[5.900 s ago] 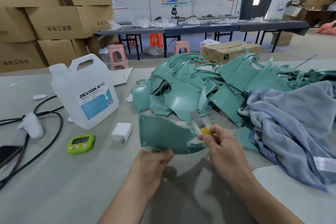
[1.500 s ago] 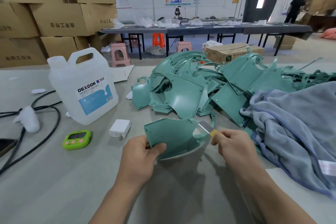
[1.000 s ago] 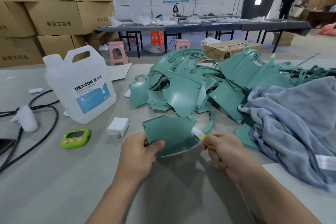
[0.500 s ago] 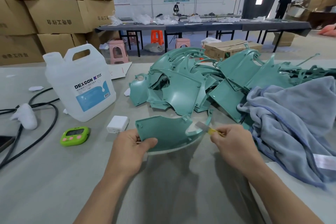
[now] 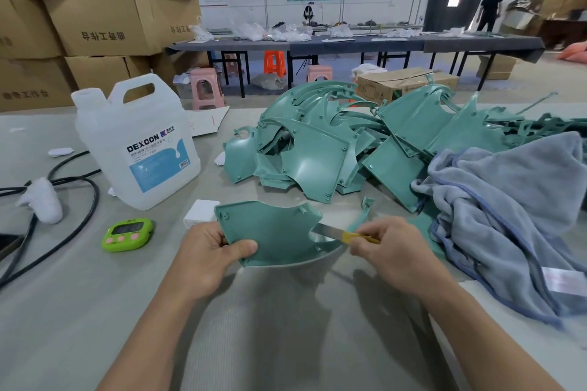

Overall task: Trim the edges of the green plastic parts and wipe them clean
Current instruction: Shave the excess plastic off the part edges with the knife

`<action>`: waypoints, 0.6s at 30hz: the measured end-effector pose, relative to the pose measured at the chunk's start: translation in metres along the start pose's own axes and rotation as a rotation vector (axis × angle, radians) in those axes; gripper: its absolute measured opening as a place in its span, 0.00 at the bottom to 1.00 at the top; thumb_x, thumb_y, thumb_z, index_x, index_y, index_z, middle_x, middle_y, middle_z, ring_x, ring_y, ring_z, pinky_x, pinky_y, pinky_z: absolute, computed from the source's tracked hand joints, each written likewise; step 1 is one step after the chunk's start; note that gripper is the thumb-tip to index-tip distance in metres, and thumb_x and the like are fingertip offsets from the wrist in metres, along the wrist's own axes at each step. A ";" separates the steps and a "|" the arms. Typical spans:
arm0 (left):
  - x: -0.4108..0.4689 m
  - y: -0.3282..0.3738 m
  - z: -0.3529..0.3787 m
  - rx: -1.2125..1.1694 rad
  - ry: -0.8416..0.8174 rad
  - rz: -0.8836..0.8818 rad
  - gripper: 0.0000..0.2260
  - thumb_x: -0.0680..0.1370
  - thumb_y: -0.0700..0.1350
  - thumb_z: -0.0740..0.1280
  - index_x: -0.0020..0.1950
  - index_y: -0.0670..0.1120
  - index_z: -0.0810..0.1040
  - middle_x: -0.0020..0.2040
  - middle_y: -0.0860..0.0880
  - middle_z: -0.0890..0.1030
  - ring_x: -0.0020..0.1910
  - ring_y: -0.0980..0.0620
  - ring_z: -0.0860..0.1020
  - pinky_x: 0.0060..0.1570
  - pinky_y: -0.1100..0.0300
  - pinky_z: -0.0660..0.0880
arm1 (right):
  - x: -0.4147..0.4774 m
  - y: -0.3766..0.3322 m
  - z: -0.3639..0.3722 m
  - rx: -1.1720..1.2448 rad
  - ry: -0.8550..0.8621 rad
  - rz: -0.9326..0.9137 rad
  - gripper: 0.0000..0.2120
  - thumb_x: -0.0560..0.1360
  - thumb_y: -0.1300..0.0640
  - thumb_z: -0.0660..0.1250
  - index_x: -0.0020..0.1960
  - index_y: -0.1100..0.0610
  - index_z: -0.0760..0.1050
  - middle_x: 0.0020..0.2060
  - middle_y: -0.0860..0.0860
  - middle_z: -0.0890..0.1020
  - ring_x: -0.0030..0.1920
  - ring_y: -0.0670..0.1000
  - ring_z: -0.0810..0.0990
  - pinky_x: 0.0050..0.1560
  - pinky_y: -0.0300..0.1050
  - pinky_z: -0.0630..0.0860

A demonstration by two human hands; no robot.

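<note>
Left hand (image 5: 216,251) is pinching the left end of the green part (image 5: 273,232), thumb on top, holding it just above the table (image 5: 95,311) with its long axis running left-right. That puts the notched right edge right at the knife (image 5: 327,229), blade touching it, right hand (image 5: 390,247) clamped round the yellow handle. Part's a smooth, curved teal panel with tiny screw bosses.
</note>
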State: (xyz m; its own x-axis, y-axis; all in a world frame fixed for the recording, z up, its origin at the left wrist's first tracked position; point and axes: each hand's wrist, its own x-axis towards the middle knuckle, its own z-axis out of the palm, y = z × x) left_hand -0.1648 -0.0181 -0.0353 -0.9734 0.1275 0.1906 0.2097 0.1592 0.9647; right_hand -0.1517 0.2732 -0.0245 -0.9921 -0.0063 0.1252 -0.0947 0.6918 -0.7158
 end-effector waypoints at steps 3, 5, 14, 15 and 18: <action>0.000 0.000 0.000 0.016 0.006 -0.010 0.15 0.73 0.29 0.72 0.52 0.47 0.86 0.50 0.49 0.87 0.52 0.50 0.86 0.53 0.58 0.81 | 0.008 0.014 -0.010 -0.169 0.128 0.121 0.14 0.79 0.52 0.67 0.36 0.55 0.82 0.23 0.48 0.77 0.21 0.45 0.67 0.24 0.39 0.66; -0.001 0.000 0.000 0.008 0.008 -0.013 0.15 0.73 0.29 0.72 0.51 0.47 0.86 0.50 0.48 0.87 0.51 0.50 0.86 0.52 0.59 0.81 | 0.009 0.020 -0.015 -0.204 0.215 0.140 0.15 0.79 0.51 0.66 0.35 0.55 0.79 0.21 0.48 0.75 0.21 0.46 0.66 0.24 0.42 0.67; 0.001 0.000 0.002 -0.062 0.009 -0.007 0.20 0.73 0.26 0.71 0.44 0.52 0.88 0.48 0.48 0.87 0.47 0.53 0.86 0.46 0.64 0.81 | 0.011 0.021 -0.017 -0.279 0.326 0.262 0.18 0.80 0.50 0.64 0.33 0.56 0.76 0.24 0.50 0.78 0.28 0.55 0.76 0.29 0.46 0.71; 0.001 -0.001 0.001 -0.064 0.017 -0.014 0.19 0.73 0.26 0.70 0.46 0.51 0.88 0.48 0.48 0.87 0.47 0.52 0.86 0.45 0.64 0.81 | 0.010 0.021 -0.015 -0.254 0.340 0.245 0.18 0.79 0.51 0.64 0.33 0.57 0.74 0.23 0.50 0.76 0.27 0.54 0.75 0.28 0.47 0.70; 0.002 -0.003 0.001 -0.126 0.052 -0.046 0.14 0.72 0.27 0.70 0.49 0.43 0.86 0.47 0.45 0.87 0.44 0.51 0.86 0.42 0.64 0.81 | 0.006 0.019 -0.009 -0.156 0.396 0.197 0.19 0.79 0.51 0.64 0.33 0.60 0.70 0.21 0.50 0.71 0.23 0.48 0.67 0.27 0.46 0.66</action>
State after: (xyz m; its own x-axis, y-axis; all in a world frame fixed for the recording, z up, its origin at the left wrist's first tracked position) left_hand -0.1669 -0.0171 -0.0386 -0.9859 0.0714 0.1517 0.1547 0.0388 0.9872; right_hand -0.1585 0.2932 -0.0312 -0.8795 0.3907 0.2717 0.1356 0.7530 -0.6439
